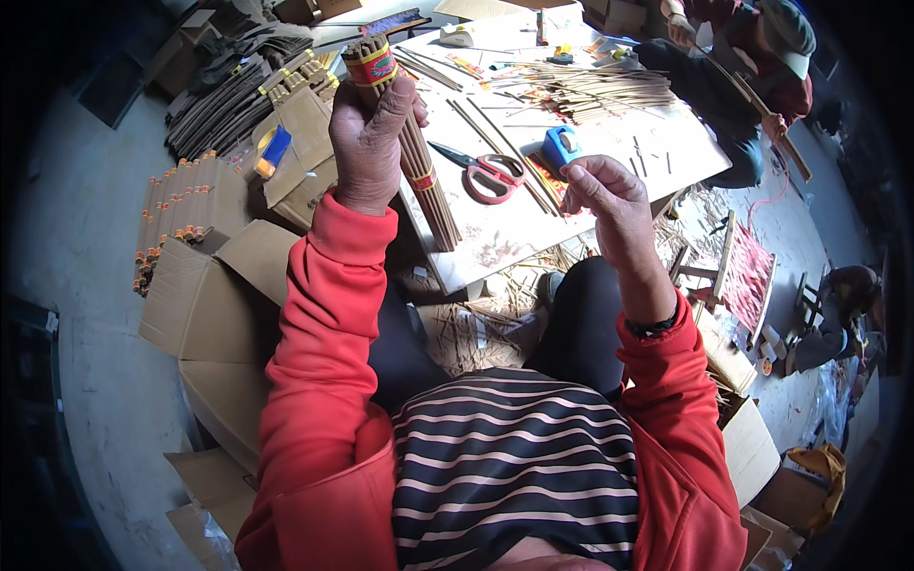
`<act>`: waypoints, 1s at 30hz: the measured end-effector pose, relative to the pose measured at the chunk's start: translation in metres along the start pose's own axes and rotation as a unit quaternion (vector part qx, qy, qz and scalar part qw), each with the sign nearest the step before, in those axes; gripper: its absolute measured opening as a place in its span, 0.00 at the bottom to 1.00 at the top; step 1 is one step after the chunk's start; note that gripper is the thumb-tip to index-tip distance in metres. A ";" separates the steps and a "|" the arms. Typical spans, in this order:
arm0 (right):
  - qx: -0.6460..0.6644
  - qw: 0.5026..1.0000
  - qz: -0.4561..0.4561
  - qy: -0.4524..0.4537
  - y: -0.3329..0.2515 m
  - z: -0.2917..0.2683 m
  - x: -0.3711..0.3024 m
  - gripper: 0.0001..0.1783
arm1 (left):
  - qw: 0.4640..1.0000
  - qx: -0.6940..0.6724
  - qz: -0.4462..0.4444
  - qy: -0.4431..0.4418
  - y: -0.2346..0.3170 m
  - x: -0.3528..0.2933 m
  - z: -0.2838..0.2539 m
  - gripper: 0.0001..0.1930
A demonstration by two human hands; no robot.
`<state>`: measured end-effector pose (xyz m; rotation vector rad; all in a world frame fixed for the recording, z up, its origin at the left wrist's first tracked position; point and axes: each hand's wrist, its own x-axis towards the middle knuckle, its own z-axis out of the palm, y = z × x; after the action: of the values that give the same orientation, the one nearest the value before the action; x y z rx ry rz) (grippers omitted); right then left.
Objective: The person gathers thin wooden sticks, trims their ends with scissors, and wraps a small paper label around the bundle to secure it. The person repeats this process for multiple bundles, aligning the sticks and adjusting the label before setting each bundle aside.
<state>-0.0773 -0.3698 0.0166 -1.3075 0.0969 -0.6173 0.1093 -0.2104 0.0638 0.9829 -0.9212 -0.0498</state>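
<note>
My left hand (pixel 369 143) is wrapped round a bundle of thin brown sticks (pixel 433 205), which look like incense sticks. The bundle is tilted over the table's near left side, its lower end close to the tabletop. Red and yellow paper bands circle it near the top and lower down. My right hand (pixel 609 195) hovers at the table's near edge, thumb and fingertips pinched together. Whatever lies between them is too small to make out. Just beyond those fingertips is a blue tape dispenser (pixel 562 146). Scissors with red handles (pixel 494 179) lie between my hands.
Loose sticks (pixel 609 93) are heaped on the white table (pixel 495 249). Left of me are open cardboard boxes (pixel 205 295), banded bundles (pixel 176 214) and a stick pile (pixel 224 100). Another person (pixel 752 67) handles long strips at the far right. A stool (pixel 747 276) stands at right.
</note>
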 end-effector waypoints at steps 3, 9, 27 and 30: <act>-0.043 0.998 0.017 -0.053 0.013 -0.001 -0.005 0.11 | 1.000 0.022 0.012 -0.003 0.004 0.006 0.001 0.14; -0.369 0.909 -0.054 -0.186 0.051 0.040 -0.010 0.41 | 0.993 -0.097 -0.003 0.063 0.044 0.003 0.015 0.15; -0.032 0.866 0.408 -0.286 -0.022 0.063 -0.053 0.16 | 0.690 0.604 0.238 -0.321 0.043 -0.114 0.002 0.24; 0.054 0.854 0.393 -0.336 -0.028 0.057 -0.054 0.23 | 0.725 0.556 0.265 -0.307 0.044 -0.108 -0.004 0.16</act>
<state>-0.1101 -0.2981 0.0439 -1.1771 0.0130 0.5395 0.0280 -0.1359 0.0249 1.8137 -1.9198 0.8087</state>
